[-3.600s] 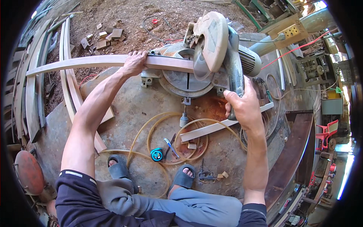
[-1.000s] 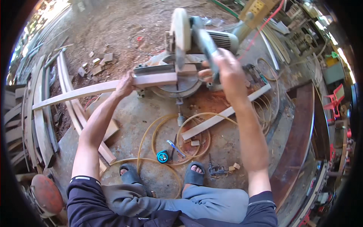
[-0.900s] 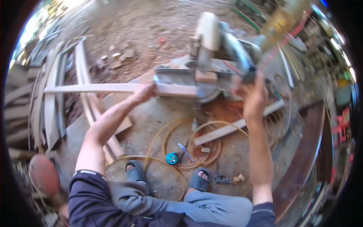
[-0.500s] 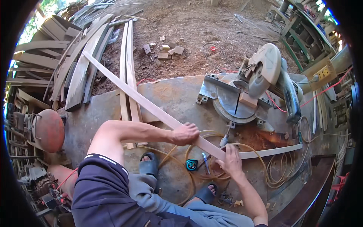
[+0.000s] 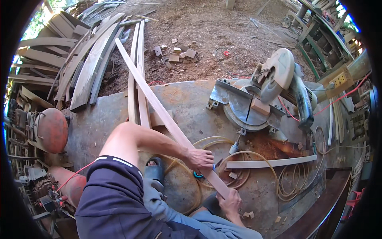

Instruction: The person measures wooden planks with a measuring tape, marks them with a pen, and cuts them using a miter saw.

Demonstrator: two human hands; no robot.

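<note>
Fingers of the left hand (image 5: 200, 160) and right hand (image 5: 230, 202) clamp a long pale wooden strip (image 5: 165, 114), slanting forward-left; grey concrete floor (image 5: 107, 115) separates it from the silvery metal mitre saw (image 5: 238, 113).

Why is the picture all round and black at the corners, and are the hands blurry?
In the head view, the fisheye lens makes that round shape; in the same head view, the left hand and right hand look fairly clear on the long wooden strip, while bright light washes out the upper-left edge.
</note>
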